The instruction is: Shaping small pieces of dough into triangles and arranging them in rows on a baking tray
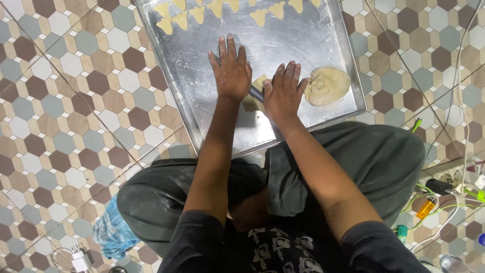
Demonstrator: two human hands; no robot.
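- On large rectangular steel tray (202,96): left hand (231,71) and right hand (283,93), flat, fingers spread, pressing thin metal rolling rod (256,94) over pale dough piece (260,82).
- Right of hands: round flattened dough disc (327,86).
- Far tray edge: small folded dough pieces (182,20).

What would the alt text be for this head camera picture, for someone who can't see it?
Seen from above, a seated person presses the left hand and right hand flat over a thin metal rod on a small dough piece in a metal tray. A round flattened dough disc lies beside them; shaped dough pieces line the far edge.
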